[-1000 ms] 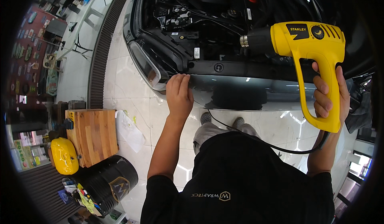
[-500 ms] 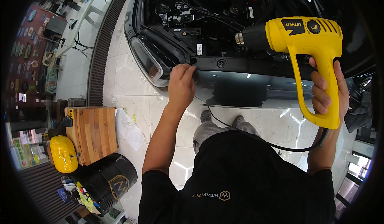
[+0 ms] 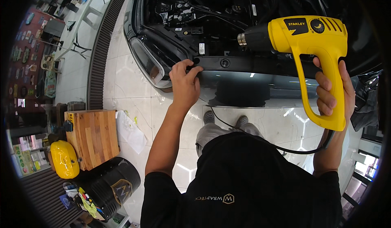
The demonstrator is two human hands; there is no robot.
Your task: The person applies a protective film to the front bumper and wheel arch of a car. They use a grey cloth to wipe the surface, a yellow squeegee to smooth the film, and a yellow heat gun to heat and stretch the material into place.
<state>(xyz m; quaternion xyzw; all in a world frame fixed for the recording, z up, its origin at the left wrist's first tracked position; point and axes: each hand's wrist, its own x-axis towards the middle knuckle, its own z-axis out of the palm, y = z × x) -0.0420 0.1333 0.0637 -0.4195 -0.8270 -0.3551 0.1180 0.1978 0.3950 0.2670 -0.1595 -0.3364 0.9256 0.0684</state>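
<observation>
Reflecting light: panel point(image 3: 244, 83), floor point(image 3: 118, 83) (leftward clutter point(image 3: 53, 27) indistinct).

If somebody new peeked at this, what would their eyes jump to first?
Probably the big yellow heat gun at the upper right, gripped in the person's right hand, its nozzle pointing left. Next might come the dark car at the top with its engine showing, and the left hand at its front edge near the headlight. The shiny yellow rounded object at lower left stands out too.
</observation>
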